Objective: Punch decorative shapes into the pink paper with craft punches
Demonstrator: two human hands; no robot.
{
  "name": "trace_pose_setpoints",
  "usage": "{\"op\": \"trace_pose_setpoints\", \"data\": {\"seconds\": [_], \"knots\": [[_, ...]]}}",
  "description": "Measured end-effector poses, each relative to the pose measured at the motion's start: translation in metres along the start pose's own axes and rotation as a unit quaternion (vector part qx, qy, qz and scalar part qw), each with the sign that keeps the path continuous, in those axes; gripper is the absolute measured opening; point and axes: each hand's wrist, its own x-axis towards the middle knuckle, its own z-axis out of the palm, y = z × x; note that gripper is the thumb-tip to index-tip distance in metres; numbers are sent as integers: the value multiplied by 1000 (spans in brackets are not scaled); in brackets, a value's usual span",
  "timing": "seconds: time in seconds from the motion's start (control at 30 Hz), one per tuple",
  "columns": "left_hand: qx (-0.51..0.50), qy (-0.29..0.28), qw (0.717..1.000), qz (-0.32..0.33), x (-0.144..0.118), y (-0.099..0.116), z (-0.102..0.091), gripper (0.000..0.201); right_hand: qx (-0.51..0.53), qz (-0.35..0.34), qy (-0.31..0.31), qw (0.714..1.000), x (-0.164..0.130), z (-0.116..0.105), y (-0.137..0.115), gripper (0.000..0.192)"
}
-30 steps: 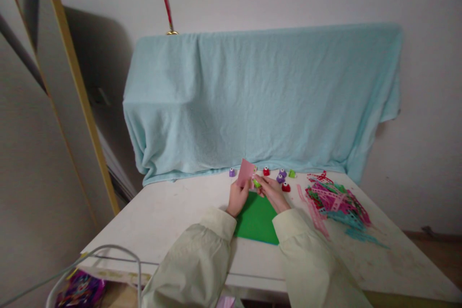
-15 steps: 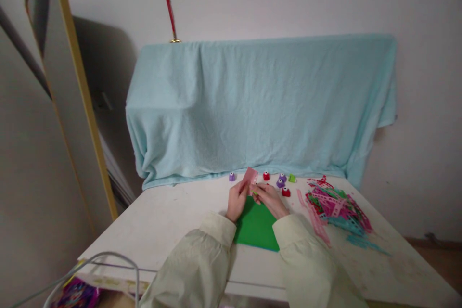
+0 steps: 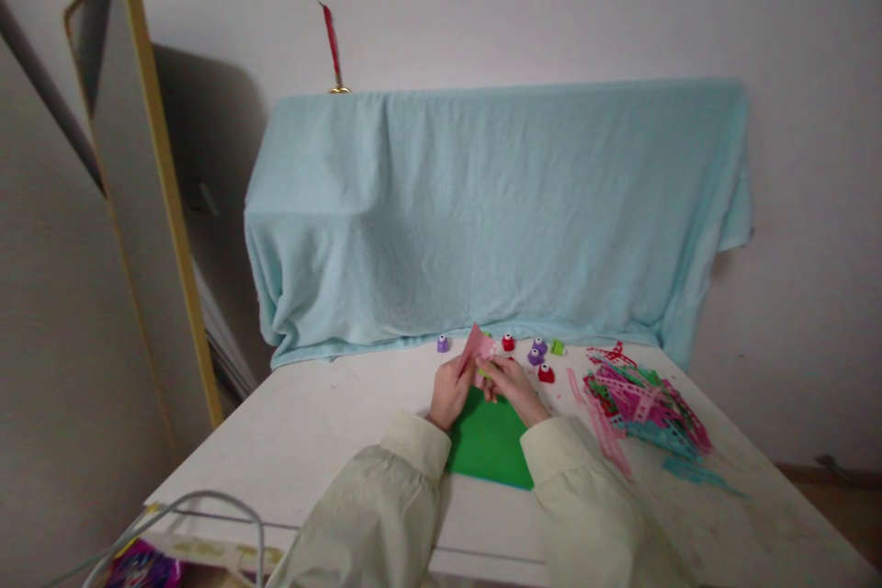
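Hands at work above the green sheet point(image 3: 491, 436): our left hand point(image 3: 451, 390) pinches the pink paper point(image 3: 477, 347), our right hand point(image 3: 514, 386) closes on a small punch point(image 3: 485, 374), best squeezed squarely near the edge.

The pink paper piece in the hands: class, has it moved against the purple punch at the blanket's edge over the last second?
Yes. The pink paper piece has tipped rightward, away from the purple punch.

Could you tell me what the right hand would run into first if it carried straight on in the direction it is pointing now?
Most likely the pink paper piece: the right hand points up and left, away from the person, and its fingers already meet that paper, held by the left hand. Depth is hard to judge.
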Motion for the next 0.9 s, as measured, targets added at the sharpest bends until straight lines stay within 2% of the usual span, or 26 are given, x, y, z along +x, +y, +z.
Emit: {"op": "trace_pose_setpoints", "data": {"seconds": [0.17, 0.43, 0.7, 0.9], "knots": [[61, 14, 998, 0, 3, -3, 2, 47, -5, -1, -16, 1000, 2, -1, 3, 41], [22, 24, 999, -20, 2, -7, 0, 46, 24, -5, -88, 996, -1, 1, 3, 39], [-21, 47, 999, -13, 0, -2, 1, 48, 13, -29, -72, 997, 2, 2, 2, 38], [-58, 41, 997, -19, -3, 4, 2, 53, -10, -55, -59, 997, 2, 0, 2, 36]]}}
